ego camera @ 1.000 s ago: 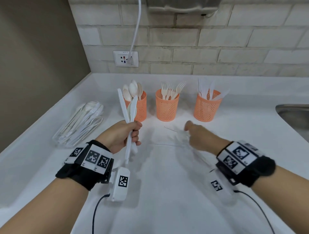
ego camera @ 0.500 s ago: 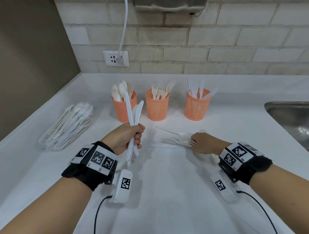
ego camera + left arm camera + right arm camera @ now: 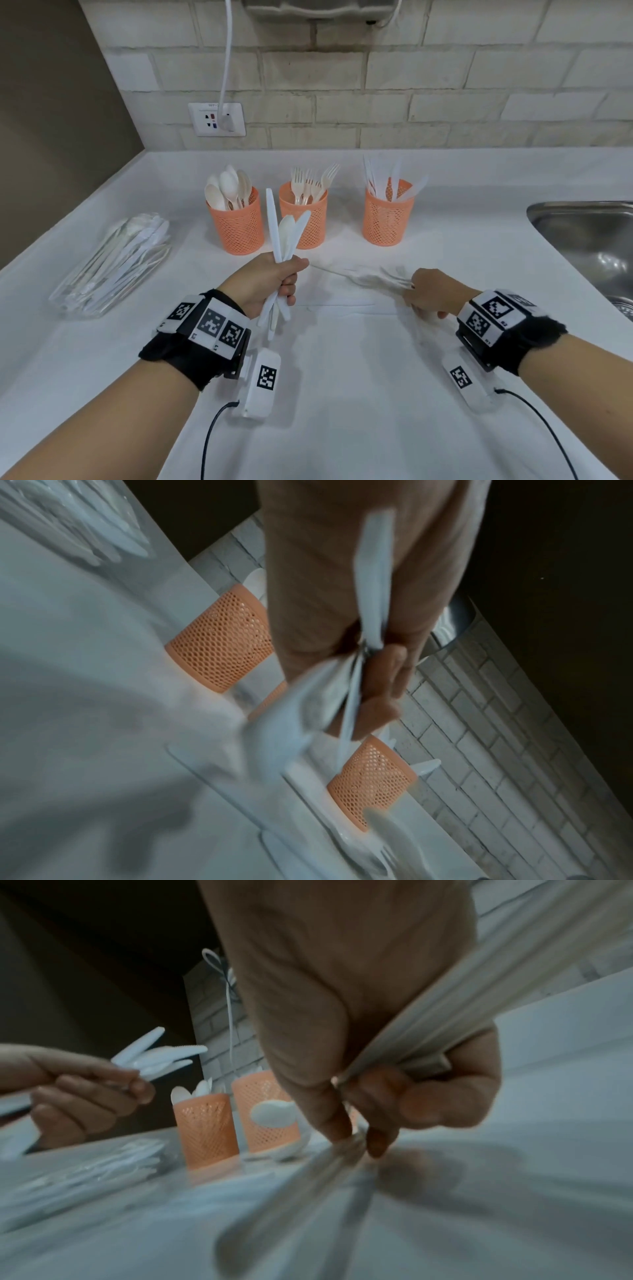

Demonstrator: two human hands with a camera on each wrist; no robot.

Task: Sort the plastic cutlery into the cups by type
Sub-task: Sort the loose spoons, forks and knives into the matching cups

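Three orange mesh cups stand in a row at the back of the counter: one with spoons [image 3: 239, 224], one with forks [image 3: 304, 219], one with knives [image 3: 387, 219]. My left hand [image 3: 270, 282] grips a bunch of white knives and a spoon [image 3: 282, 236], held upright in front of the cups. My right hand [image 3: 433, 294] is down on the counter, its fingers curled round several white cutlery handles [image 3: 445, 1031], while thumb and forefinger pinch at more pieces [image 3: 366, 277] lying on the surface. In the right wrist view these pieces are blurred.
A clear plastic bag of white cutlery [image 3: 113, 263] lies at the left on the counter. A steel sink [image 3: 589, 236] is at the right edge. A wall socket [image 3: 217, 120] with a white cable sits above the cups.
My right hand has dropped onto the loose cutlery and closed on it. My left hand keeps the same bunch, moved slightly right.
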